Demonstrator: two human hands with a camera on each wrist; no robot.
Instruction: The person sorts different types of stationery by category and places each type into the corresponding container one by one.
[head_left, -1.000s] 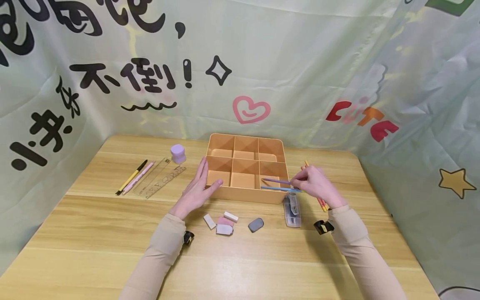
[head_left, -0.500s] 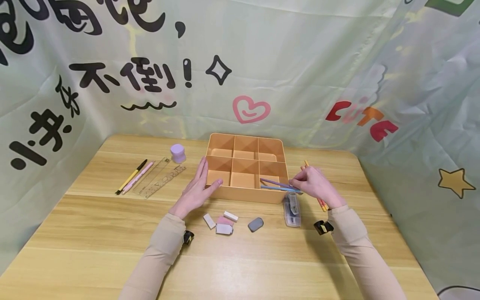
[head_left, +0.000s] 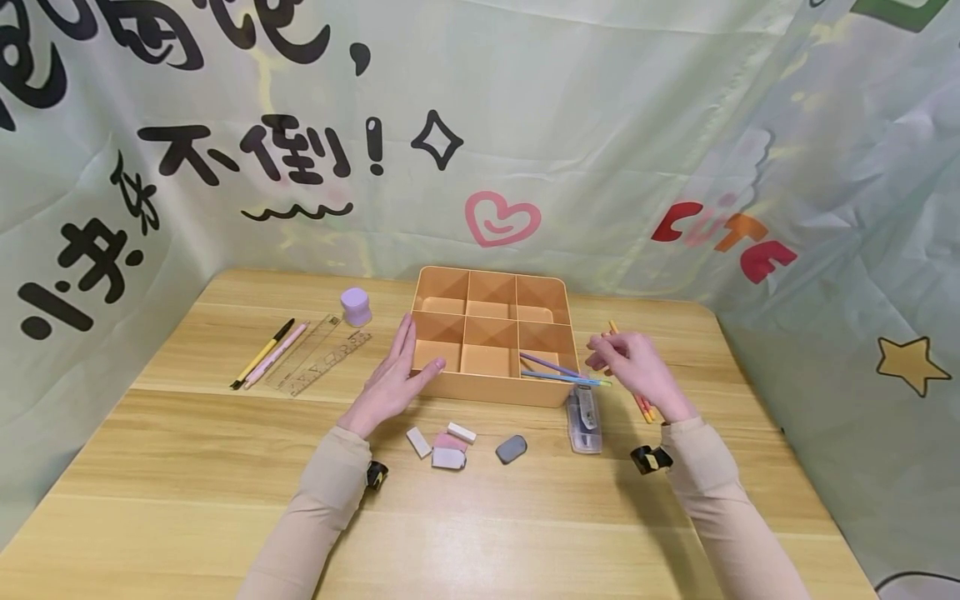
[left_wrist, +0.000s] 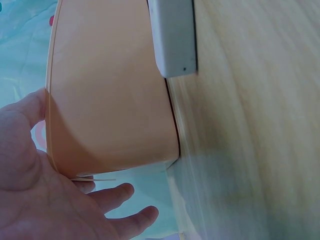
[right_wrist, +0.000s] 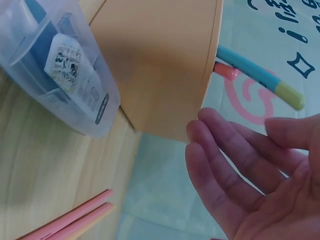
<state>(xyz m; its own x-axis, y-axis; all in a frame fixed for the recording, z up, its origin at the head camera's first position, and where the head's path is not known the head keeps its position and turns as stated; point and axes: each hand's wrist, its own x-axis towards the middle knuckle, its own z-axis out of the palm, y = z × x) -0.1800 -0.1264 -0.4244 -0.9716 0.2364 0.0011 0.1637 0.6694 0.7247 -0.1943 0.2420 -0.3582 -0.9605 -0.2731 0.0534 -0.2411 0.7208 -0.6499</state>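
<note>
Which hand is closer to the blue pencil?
Right. The right hand is beside the outer end of the blue pencil; the left hand touches the front-left corner of the box.

The box (head_left: 491,390) is orange, one pencil (head_left: 555,377) blue, another pencil (head_left: 550,365) seemingly purple.

Orange box (right_wrist: 160,70); blue pencil (right_wrist: 250,69) projecting past its rim; translucent plastic case (right_wrist: 65,70) and right hand (right_wrist: 260,168) near it.
</note>
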